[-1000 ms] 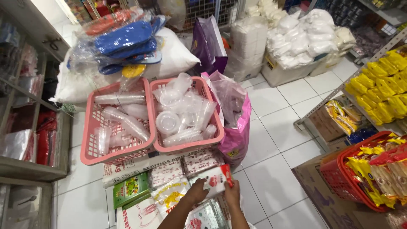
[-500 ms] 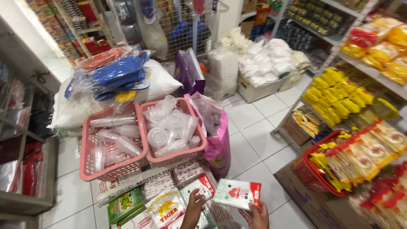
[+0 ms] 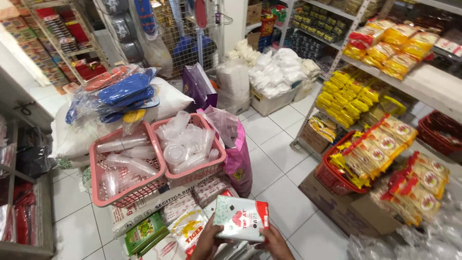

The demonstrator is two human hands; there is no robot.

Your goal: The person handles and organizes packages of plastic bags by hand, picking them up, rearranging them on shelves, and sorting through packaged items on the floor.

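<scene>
Both my hands hold one flat white packet with a red corner and a red heart mark, at the bottom middle of the head view. My left hand grips its lower left edge. My right hand supports its lower right corner. Under the packet lie more bagged packets in white, green and yellow, stacked on a sack on the floor. Behind them stand two pink baskets filled with clear plastic cups and lids.
A pink plastic bag leans right of the baskets. White sacks topped with bagged blue sandals sit behind. A red basket of yellow-red snack packs stands on cardboard boxes at right, below shelves of yellow packets. White tiled floor runs between.
The view has swung up and right. My hands have lifted the white and red packet off the pile and now hold it higher, between them.
</scene>
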